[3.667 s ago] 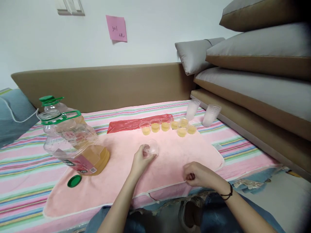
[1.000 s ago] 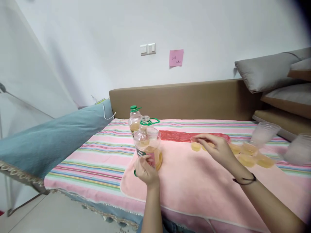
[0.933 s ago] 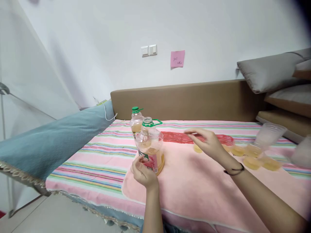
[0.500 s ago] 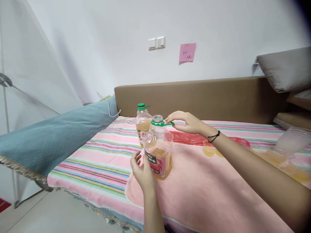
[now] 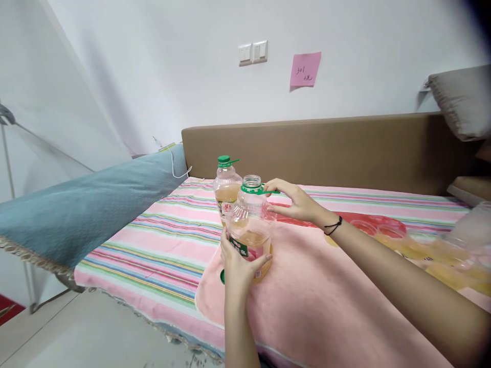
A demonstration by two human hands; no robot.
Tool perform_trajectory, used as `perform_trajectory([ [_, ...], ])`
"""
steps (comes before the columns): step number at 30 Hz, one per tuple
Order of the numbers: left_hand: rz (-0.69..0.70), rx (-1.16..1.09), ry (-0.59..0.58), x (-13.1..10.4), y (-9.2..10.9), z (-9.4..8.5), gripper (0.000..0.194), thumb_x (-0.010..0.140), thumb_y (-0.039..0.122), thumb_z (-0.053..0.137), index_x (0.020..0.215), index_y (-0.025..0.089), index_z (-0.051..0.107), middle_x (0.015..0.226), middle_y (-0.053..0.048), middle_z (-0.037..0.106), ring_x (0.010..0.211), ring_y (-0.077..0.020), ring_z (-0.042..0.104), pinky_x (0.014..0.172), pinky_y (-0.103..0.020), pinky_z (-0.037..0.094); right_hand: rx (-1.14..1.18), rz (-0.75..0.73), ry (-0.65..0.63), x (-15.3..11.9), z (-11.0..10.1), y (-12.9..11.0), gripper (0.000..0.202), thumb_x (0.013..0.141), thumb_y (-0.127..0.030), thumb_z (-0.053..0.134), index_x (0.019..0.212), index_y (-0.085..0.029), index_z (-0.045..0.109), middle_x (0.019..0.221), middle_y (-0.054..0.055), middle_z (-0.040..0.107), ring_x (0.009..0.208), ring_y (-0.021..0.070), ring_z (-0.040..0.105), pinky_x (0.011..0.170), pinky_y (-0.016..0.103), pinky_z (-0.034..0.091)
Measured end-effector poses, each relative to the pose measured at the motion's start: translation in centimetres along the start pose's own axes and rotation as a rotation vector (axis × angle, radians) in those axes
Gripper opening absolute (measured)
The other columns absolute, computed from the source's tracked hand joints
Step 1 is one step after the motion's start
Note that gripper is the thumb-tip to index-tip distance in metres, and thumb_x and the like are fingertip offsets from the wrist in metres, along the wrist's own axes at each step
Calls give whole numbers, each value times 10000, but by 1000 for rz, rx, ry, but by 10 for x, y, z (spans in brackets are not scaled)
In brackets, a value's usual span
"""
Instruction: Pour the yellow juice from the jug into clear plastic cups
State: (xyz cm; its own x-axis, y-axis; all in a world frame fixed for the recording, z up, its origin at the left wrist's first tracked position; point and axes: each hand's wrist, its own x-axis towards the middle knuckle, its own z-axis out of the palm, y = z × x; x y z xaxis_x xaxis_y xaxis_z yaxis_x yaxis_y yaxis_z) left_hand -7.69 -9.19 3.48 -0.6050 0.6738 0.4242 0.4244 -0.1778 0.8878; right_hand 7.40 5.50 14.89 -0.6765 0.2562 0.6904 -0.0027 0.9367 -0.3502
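Note:
A clear bottle [image 5: 249, 217] of pale yellow drink stands uncapped on the pink cloth, a green ring and handle at its neck. My left hand [image 5: 241, 263] is wrapped round its lower body over the label. At the neck, my right hand [image 5: 289, 199] has its thumb and fingers apart around the green handle and touches the bottle's shoulder; its grip looks loose. A second bottle [image 5: 227, 190] with a green cap stands just behind. Beside my left wrist lies a loose green cap [image 5: 222, 276], partly hidden.
Clear cups [image 5: 418, 248] of yellow liquid stand at the right, partly behind my right forearm. A brown headboard [image 5: 307, 153] runs along the wall. The blue-covered bed end [image 5: 115, 194] is at the left, a grey pillow [image 5: 464, 99] upper right.
My left hand has closed round the bottle's lower body. My right hand has spread down from the handle to the shoulder. The green cap now shows. The view has shifted slightly.

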Motion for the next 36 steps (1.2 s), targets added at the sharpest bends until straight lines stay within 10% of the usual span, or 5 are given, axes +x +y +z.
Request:
perform_trajectory([
  [13,31,-15,7,6,-4,0,1066,478,248,866,1382,244,301,1310,-109,523,1246,-315,516,1082,-479,391,-7,-27,22,7,-3,-9,255,817,-378,677,964,-219,543,966,51,593,892,193,567,817,359,466],
  [26,-7,-240,-434,0,15,-22,1083,466,260,893,1381,258,315,1410,-117,461,1317,-316,453,1091,-447,391,-95,-22,138,-24,-22,-43,329,747,-450,755,781,-224,518,744,-4,556,696,159,504,651,312,424],
  [30,5,-252,-507,0,19,-25,1103,485,246,888,1413,260,293,1475,-121,400,1377,-312,379,1131,-439,350,28,76,268,-47,-18,-47,366,725,-420,782,972,-265,560,1009,55,609,980,226,590,856,388,498],
  [36,-7,-221,-527,2,21,-28,1051,527,220,861,1417,259,303,1457,-107,425,1375,-300,386,1131,-438,354,512,414,245,-90,17,-32,1000,562,-614,808,1396,-327,335,1507,131,350,1363,308,399,1096,529,366],
])
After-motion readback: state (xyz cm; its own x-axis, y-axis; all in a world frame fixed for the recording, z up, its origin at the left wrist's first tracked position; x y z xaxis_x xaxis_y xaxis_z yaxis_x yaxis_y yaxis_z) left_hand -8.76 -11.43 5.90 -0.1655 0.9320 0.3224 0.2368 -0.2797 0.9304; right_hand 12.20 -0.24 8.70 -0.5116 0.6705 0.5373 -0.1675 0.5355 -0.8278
